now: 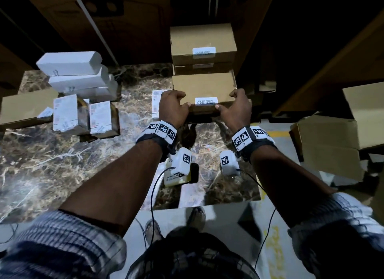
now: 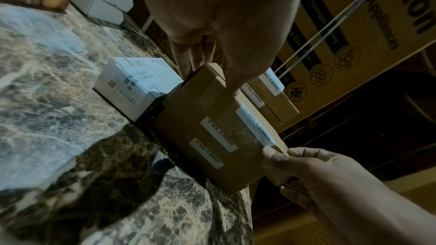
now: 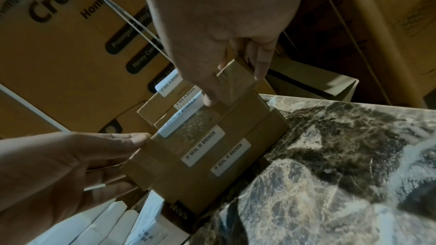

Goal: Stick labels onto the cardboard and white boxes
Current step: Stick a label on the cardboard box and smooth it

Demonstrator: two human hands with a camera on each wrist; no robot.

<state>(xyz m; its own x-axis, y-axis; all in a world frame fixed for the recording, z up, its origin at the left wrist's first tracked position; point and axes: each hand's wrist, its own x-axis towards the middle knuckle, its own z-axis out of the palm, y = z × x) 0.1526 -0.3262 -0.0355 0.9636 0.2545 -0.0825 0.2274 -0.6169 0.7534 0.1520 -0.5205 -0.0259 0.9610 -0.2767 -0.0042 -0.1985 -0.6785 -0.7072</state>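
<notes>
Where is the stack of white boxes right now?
In the head view, the stack of white boxes sits at the far left of the marble table, just behind two labelled upright boxes, well left of both hands.

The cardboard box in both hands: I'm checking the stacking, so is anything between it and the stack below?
Nothing visible. The cardboard box, gripped by left hand and right hand, sits directly atop two labelled boxes.
</notes>
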